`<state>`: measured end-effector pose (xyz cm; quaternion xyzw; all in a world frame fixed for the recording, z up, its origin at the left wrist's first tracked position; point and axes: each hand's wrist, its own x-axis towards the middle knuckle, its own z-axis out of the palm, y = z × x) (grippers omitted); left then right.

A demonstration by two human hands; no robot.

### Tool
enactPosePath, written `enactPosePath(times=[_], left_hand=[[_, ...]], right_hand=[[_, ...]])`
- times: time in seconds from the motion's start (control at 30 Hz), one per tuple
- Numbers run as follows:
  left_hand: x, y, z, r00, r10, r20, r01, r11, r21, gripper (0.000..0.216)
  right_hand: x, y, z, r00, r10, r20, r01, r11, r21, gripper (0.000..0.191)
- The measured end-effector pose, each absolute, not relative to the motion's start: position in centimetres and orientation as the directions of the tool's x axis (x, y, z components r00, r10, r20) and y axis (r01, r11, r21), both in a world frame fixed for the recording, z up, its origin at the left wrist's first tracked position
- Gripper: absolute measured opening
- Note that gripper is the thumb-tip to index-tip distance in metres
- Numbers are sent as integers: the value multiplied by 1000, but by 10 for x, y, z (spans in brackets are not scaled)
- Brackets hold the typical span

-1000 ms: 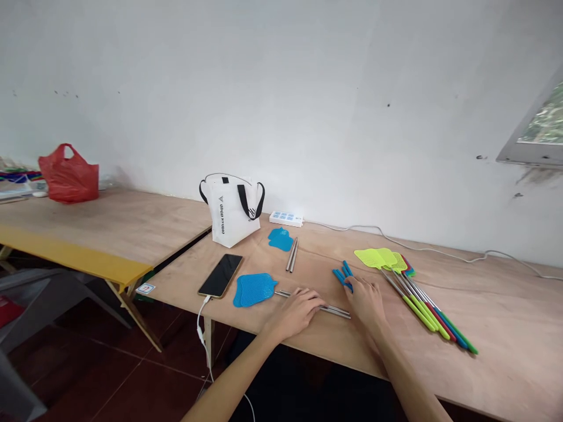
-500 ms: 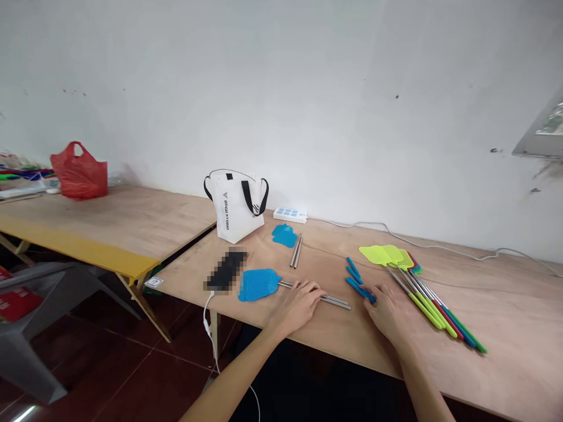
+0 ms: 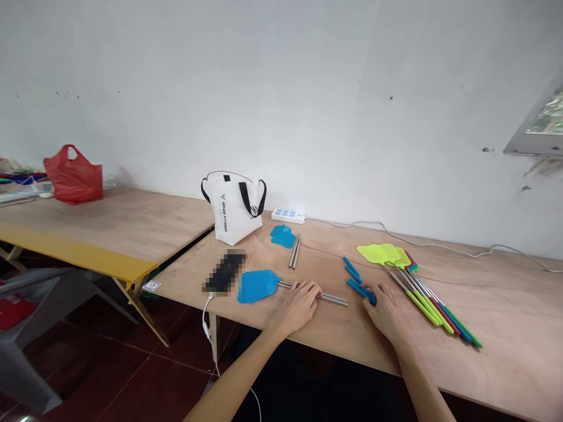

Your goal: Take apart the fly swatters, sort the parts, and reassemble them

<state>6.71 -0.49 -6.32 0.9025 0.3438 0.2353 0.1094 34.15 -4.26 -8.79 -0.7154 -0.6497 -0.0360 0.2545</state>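
Note:
On the wooden table, my left hand has its fingers curled over the metal rods of blue fly swatters. Their mesh heads lie overlapped to the left of it. My right hand has thumb and fingers closed at the near end of blue handle sleeves; the grip is partly hidden. More blue sleeves lie just beyond. Farther back are loose blue swatter heads and bare metal rods.
Yellow-headed and other coloured fly swatters lie fanned out at the right. A white bag, a white power strip and a pixelated dark phone-like object with a cable are at the left. A red plastic bag stands on the other table.
The view has shifted slightly. Both hands stay in nearly the same places, and the swatters and sleeves show hardly any movement.

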Motion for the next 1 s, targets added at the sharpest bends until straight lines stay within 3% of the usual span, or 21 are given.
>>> enactPosePath(times=[0.13, 0.37, 0.7, 0.83, 1.0], left_hand=[[67, -5, -62, 660, 664, 353, 555, -747, 367, 25], [66, -5, -63, 677, 646, 353, 551, -763, 339, 21], [67, -5, -63, 673, 640, 369, 539, -767, 348, 19], [67, -6, -61, 681, 636, 364, 541, -771, 337, 18], [66, -6, -61, 684, 628, 372, 538, -778, 324, 17]], right_hand=[[350, -43, -85, 158, 922, 353, 945, -38, -325, 36], [402, -56, -75, 132, 982, 132, 923, -73, -378, 36], [391, -62, -65, 183, 936, 301, 914, -49, -403, 32], [366, -44, -67, 176, 922, 344, 939, -52, -341, 35], [355, 4, -65, 63, 974, 217, 970, -8, -244, 44]])
